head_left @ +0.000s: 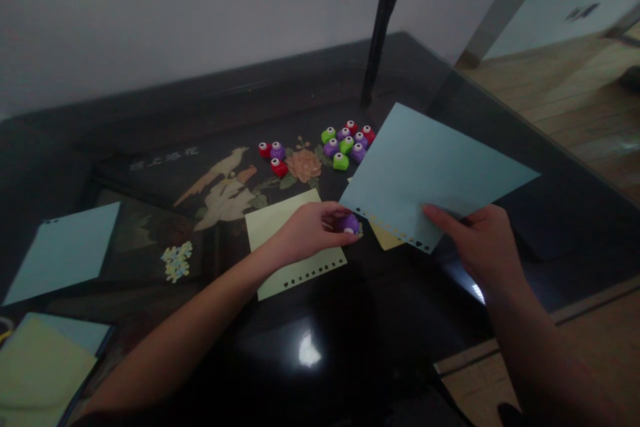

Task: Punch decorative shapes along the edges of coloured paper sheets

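My left hand [320, 230] is closed round a purple punch [349, 223] with a white and black top, just beside the lower left corner of a blue sheet. That blue sheet [435, 173] is raised and tilted, pinched in my right hand [473, 237] with the thumb on top. Small shapes are cut out along its lower left edge. Under my left wrist lies a pale green sheet [270, 220] with a row of cut-outs near its front edge. Part of a yellow sheet [387, 238] shows beneath the blue one.
Behind the hands stand several red, green and purple punches [347, 145], with three more [278, 167] to their left. Small paper cut-outs [177, 261] lie in a pile at left, near another blue sheet [70, 250] and stacked papers [45, 367]. A black post [380, 40] rises behind.
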`<action>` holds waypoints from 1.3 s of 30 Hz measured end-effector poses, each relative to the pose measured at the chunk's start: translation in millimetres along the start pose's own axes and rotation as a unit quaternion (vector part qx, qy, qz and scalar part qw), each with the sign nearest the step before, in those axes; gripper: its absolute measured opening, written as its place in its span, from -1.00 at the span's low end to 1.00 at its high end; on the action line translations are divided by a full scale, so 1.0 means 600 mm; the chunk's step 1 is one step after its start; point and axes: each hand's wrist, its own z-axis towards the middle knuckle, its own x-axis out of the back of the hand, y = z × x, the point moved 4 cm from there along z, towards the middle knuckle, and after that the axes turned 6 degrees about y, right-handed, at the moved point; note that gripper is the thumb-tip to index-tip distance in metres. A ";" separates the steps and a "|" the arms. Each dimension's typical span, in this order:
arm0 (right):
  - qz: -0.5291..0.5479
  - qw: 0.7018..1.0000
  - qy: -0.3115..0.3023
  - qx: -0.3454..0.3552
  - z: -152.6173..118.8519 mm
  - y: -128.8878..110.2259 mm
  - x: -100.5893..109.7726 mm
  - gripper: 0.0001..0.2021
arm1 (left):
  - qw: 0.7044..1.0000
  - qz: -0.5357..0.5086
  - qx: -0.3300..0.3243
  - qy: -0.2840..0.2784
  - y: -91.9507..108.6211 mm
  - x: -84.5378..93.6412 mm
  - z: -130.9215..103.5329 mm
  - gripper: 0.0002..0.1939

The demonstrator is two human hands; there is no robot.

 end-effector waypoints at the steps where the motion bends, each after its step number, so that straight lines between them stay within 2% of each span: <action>1: 0.009 1.000 0.004 -0.003 0.000 0.002 0.001 -0.83 | 1.000 0.020 -0.008 0.004 0.001 0.001 -0.001 -0.60; 6: 0.051 0.999 0.014 -0.008 0.002 0.016 0.004 -0.82 | 0.993 0.110 -0.047 0.008 0.005 0.005 -0.008 -0.49; 13: 0.089 0.994 0.040 -0.038 0.003 0.014 0.007 -0.80 | 0.986 0.152 -0.063 0.005 0.021 0.014 -0.011 -0.55; 16: 0.142 0.987 0.044 -0.062 0.003 0.011 0.004 -0.80 | 0.993 0.098 -0.061 -0.003 0.020 0.020 -0.006 -0.65; 20: 0.187 0.978 0.054 -0.076 0.005 0.009 0.003 -0.82 | 0.997 -0.075 -0.025 -0.022 0.009 0.025 0.003 -0.69; 23: 0.219 0.969 0.061 -0.095 0.007 0.010 0.005 -0.83 | 0.982 -0.187 0.012 -0.006 -0.001 0.031 0.010 -0.66; 26: 0.235 0.965 0.051 -0.107 0.009 0.009 0.006 -0.84 | 0.977 -0.210 0.027 0.019 -0.009 0.040 0.023 -0.63; 29: 0.235 0.966 0.040 -0.102 0.009 0.007 0.007 -0.83 | 0.989 -0.132 0.005 0.070 -0.012 0.061 0.048 -0.62; 31: 0.226 0.968 0.034 -0.101 0.009 0.007 0.007 -0.84 | 0.994 -0.017 -0.029 0.105 -0.010 0.078 0.070 -0.64; 34: 0.209 0.973 0.029 -0.093 0.010 0.009 0.010 -0.85 | 0.960 0.210 -0.083 0.167 -0.004 0.101 0.105 -0.68; 39: 0.210 0.972 0.025 -0.107 0.012 0.010 0.012 -0.86 | 0.921 0.311 -0.108 0.208 -0.001 0.111 0.145 -0.78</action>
